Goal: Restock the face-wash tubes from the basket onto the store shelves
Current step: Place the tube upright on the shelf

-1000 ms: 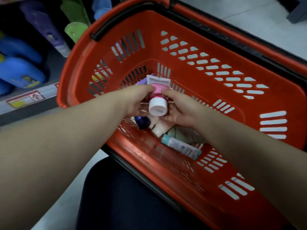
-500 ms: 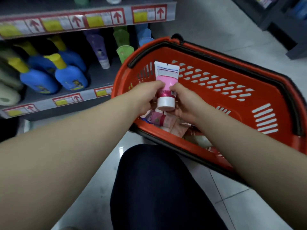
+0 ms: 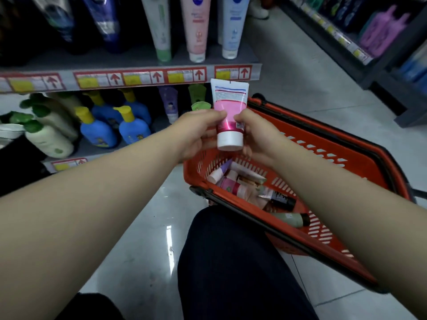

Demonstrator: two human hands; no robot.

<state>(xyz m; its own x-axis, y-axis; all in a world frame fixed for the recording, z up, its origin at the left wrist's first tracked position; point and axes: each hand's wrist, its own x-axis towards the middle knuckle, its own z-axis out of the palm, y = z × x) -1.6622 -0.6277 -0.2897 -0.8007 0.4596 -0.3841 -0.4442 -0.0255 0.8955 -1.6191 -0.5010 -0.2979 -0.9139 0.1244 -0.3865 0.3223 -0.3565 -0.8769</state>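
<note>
both hands (image 3: 231, 135) pinching pink tube (image 3: 229, 114), cap down, above red basket (image 3: 335, 158)

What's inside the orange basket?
A pile of tubes lies inside the basket: a pink tube, a purple tube with a white cap, a black-capped tube and a green tube. The right forearm covers part of the basket's inside, so anything under it is hidden.
</note>
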